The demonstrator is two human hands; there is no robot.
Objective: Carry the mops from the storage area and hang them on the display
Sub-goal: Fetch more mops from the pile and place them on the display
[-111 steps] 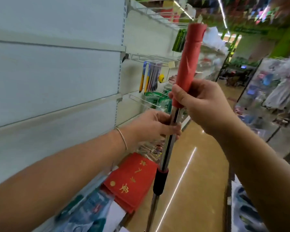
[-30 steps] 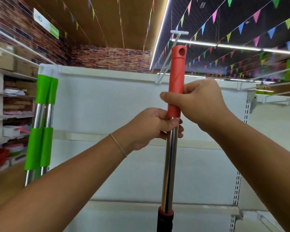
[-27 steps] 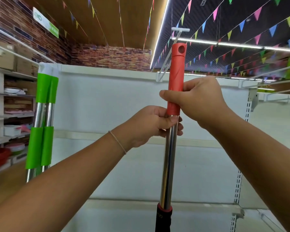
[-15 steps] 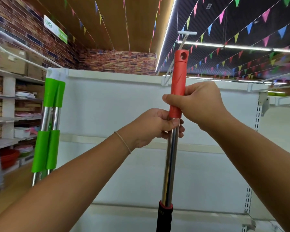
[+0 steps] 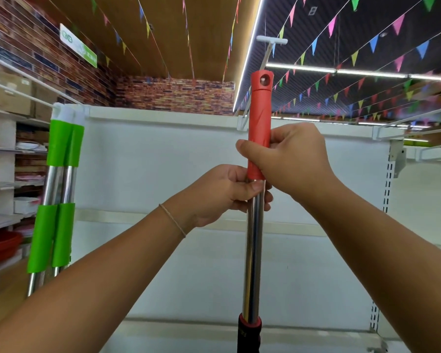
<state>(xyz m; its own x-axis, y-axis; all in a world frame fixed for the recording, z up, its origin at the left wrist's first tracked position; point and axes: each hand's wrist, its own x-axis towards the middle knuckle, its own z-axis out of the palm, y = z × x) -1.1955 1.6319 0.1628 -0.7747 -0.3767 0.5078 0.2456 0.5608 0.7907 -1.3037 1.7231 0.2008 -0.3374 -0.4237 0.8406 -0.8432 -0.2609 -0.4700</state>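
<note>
**mopfan:** Compared with half a second back, the red-handled mop [image 5: 259,123] has gone up a touch, so the hole in its tip now sits closer under the white display hook [image 5: 267,50]. Not on it yet though.

**aisle9:** how's the grip looking?

**mopfan:** Right hand [image 5: 290,159] has its fingers [image 5: 245,149] curled tight round the lower part of the red grip. Left hand [image 5: 222,194] sits just below, touching it, fingers wrapped round the steel shaft right where the red ends. Thin bracelet [image 5: 173,220] on that wrist.

**aisle9:** and the pole itself?

**mopfan:** Upright, pretty much dead centre, in front of the white shelving panel [image 5: 163,161]. Black collar [image 5: 249,332] lower down the shaft; mop head is out of shot. Two green-handled mops [image 5: 61,189] already hang side by side at the panel's left edge, well apart from this one. Bunting flags [image 5: 372,44] strung across the ceiling.
</note>
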